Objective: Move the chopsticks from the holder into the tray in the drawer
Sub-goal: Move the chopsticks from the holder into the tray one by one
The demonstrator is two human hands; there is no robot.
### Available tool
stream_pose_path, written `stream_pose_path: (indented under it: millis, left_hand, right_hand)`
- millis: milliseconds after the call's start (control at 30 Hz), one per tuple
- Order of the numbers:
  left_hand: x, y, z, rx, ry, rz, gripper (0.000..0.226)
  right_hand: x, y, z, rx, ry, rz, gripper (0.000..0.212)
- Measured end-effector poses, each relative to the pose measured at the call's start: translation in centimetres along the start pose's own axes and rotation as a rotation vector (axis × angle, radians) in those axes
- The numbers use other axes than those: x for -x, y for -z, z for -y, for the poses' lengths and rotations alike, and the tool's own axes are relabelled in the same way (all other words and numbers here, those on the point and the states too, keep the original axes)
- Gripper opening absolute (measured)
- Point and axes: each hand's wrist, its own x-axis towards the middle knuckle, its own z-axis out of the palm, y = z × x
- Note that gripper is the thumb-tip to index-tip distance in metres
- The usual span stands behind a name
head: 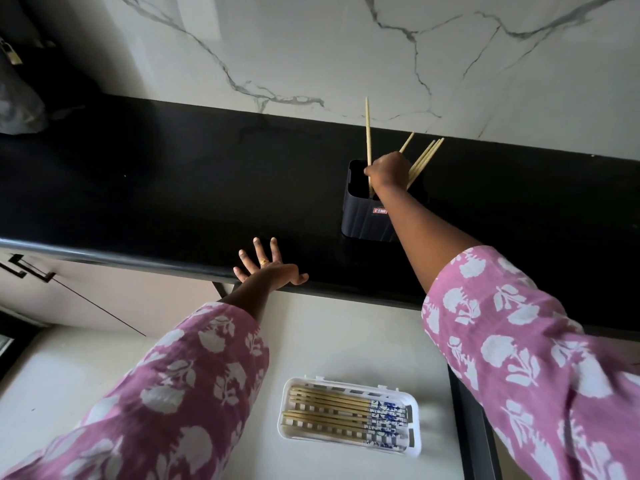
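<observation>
Right hand [388, 169] at holder [360, 218] mouth, gripping upright chopstick [367, 133], long axis near vertical; tray [415, 441] well below holder, nearer person. Left hand [268, 268] splayed, empty, left of holder.

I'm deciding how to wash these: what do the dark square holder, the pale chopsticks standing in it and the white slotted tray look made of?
Dark ribbed square holder: likely moulded plastic with a matte finish, given its even vertical ribs and rounded corners.
Pale slim chopsticks: probably bamboo or wood, with a plain tan colour and no shine.
White slotted tray: plastic, slightly glossy, with moulded slots.
</observation>
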Motion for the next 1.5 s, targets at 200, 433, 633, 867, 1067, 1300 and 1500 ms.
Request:
stream_pose_path:
  millis: [200,433,633,867,1067,1300,1500]
  left_hand:
    - [0.2,0.0,0.2,0.006,-0.018,-0.004,0.097]
    - [1.0,0.2,0.5,0.037,-0.043,-0.005,0.098]
    - [2.6,0.8,0.6,0.04,-0.066,-0.009,0.099]
    - [4.2,1.1,0.8,0.046,-0.106,-0.026,0.092]
    - [4.0,1.1,1.1,0.062,-0.123,-0.021,0.091]
    - [3.9,1.1,0.8,0.029,-0.103,-0.032,0.096]
    - [3.3,0.8,0.7,0.024,-0.096,-0.029,0.092]
  right_hand:
    - [1.4,4.0,1.1,-0.186,0.212,-0.125,0.023]
    - [3.7,8.7,1.7,-0.409,0.273,-0.205,0.018]
    - [7.1,10.1,-0.4,-0.552,0.317,-0.014,0.018]
    - [13.0,5.3,-7.6,-0.439,0.241,0.278,0.026]
    - [20.3,-0.3,-14.6,-0.094,0.272,0.638,0.014]
    - [26.2,-2.9,-19.3,0.397,0.435,0.915,0.014]
    - [29.0,-4.0,-22.4,0.603,0.308,0.992,0.025]
